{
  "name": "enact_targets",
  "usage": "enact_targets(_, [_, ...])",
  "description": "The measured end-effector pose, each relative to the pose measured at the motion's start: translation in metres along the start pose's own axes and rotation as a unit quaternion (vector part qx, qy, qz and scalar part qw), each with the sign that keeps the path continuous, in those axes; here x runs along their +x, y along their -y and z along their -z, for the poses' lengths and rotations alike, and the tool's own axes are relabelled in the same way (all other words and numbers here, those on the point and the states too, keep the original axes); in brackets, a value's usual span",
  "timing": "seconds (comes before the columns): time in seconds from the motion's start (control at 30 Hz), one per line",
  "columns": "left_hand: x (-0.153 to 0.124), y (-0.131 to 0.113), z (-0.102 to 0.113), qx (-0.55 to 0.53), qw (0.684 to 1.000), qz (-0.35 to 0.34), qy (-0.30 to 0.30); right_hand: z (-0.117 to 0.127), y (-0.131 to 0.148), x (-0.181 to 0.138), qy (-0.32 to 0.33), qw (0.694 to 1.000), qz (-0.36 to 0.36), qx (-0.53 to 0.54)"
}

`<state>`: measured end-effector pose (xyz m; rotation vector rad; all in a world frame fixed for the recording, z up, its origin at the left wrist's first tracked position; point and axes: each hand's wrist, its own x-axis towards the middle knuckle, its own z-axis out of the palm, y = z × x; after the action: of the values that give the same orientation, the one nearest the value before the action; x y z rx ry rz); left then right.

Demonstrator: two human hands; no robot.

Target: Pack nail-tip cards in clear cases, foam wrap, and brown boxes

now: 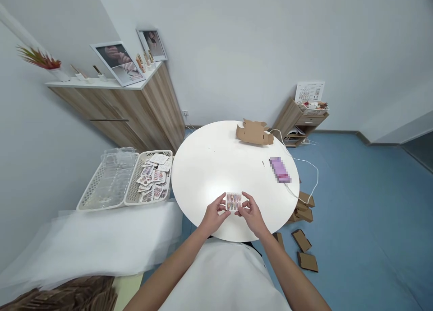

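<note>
Between my hands, over the near part of the round white table (199,166), is a small card of press-on nails (233,197) with two rows of decorated nails. My left hand (216,211) grips its left edge, the thumb below and the fingers at the side. On the opposite edge, my right hand (249,212) is closed with its thumb near the lower corner. At the far side of the table lies an unfolded brown cardboard box (254,132).
A pixelated purple phone (280,170) with a white cable rests at the table's right. To the left, one white basket (126,201) holds clear plastic cases and another (171,155) holds several nail cards. Brown boxes (307,261) lie on the floor at right.
</note>
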<state>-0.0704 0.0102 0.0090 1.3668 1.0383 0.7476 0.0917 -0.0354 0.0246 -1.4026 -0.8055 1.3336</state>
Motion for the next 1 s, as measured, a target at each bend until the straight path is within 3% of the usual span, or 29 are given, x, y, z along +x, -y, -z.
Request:
enact_targets(0.2, [0.011, 0.007, -0.002, 0.076, 0.997, -0.024, 0.0, 0.023, -0.008, 0.018, 0.061, 0.997, 0.003, -0.056])
enact_targets(0.3, [0.017, 0.016, 0.003, 0.12, 0.992, -0.034, -0.03, 0.02, -0.016, 0.035, 0.073, 0.994, 0.01, -0.084])
enact_targets(0.4, [0.025, 0.032, 0.022, 0.15, 0.986, -0.019, -0.068, -0.003, -0.027, 0.058, 0.083, 0.991, 0.009, -0.11])
enact_targets(0.67, [0.032, 0.084, 0.093, 0.26, 0.953, 0.081, -0.129, -0.092, -0.075, 0.111, 0.129, 0.963, 0.008, -0.237])
enact_targets(0.9, [0.024, 0.099, 0.108, 0.343, 0.929, 0.112, -0.081, -0.115, -0.093, 0.107, 0.121, 0.91, 0.026, -0.397])
enact_targets(1.0, [0.022, 0.098, 0.108, 0.341, 0.931, 0.11, -0.077, -0.116, -0.092, 0.104, 0.114, 0.903, 0.026, -0.412])
